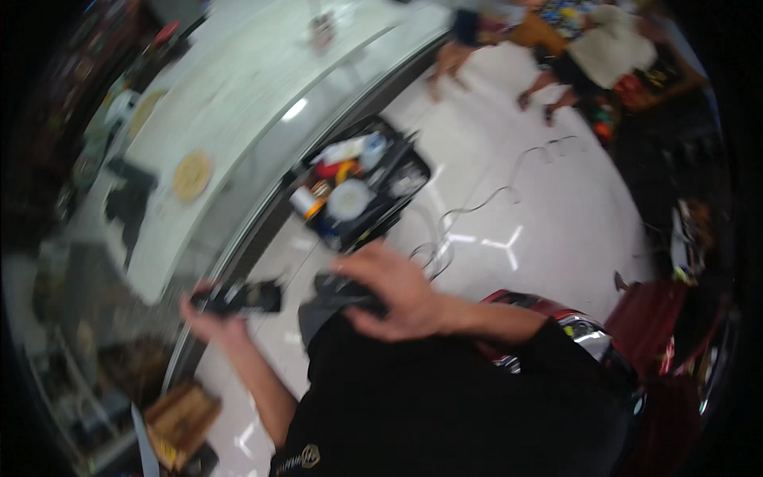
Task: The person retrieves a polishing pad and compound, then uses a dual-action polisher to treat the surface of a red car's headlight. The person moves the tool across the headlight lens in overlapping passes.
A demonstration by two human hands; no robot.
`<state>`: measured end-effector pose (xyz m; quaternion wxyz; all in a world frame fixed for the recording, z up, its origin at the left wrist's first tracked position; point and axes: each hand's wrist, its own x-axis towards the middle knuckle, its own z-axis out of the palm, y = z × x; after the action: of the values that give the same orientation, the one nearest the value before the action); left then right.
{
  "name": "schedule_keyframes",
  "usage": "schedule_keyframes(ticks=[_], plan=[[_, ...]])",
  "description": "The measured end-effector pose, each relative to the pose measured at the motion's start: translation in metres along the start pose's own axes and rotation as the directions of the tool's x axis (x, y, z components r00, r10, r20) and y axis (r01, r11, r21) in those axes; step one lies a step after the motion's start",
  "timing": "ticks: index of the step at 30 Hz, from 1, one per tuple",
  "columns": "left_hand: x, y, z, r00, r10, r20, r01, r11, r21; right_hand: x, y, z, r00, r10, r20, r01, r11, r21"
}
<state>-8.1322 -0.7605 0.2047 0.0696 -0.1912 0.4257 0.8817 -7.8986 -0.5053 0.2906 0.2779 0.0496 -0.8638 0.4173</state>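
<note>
My left hand [213, 318] is closed around a dark, roughly cylindrical object [253, 297], which points to the right. Across a small gap, my right hand [407, 292] grips a black blocky object [350, 291] from above, close in front of my body. Motion blur hides the exact kind of both objects. Beyond my hands, an open black tool bag [413, 168] stands on the floor, packed with items. Among them are a round whitish lid or roll [350, 199], a white cylinder [305, 200] and a yellow-orange piece [346, 170].
A long white counter [238, 103] curves along the left, bearing a round yellowish disc [192, 176] and a dark cloth-like item [131, 195]. Cables [477, 210] trail over the tiled floor. To the right stands a red vehicle [548, 306]. People [612, 52] are at the far right.
</note>
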Motion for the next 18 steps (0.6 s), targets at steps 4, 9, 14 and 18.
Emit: schedule_keyframes(ticks=[4, 9, 14, 18], plan=[[-0.006, -0.042, 0.061, 0.929, -0.272, 0.253, 0.299, 0.952, -0.074, -0.007, 0.010, 0.033, 0.977, 0.154, -0.148, -0.150, 0.988, 0.041], [0.010, -0.072, 0.101, 0.870, -0.413, 0.270, 0.455, 0.883, -0.113, -0.006, -0.008, 0.045, 0.905, 0.234, -0.354, -0.232, 0.971, 0.049], [0.013, -0.083, 0.125, 0.711, -0.601, 0.364, 0.624, 0.778, 0.067, -0.003, -0.025, 0.070, 0.797, 0.273, -0.538, -0.369, 0.926, -0.077], [0.035, -0.091, 0.128, 0.642, -0.686, 0.342, 0.654, 0.723, 0.224, 0.011, -0.044, 0.090, 0.706, 0.336, -0.623, -0.529, 0.835, -0.149]])
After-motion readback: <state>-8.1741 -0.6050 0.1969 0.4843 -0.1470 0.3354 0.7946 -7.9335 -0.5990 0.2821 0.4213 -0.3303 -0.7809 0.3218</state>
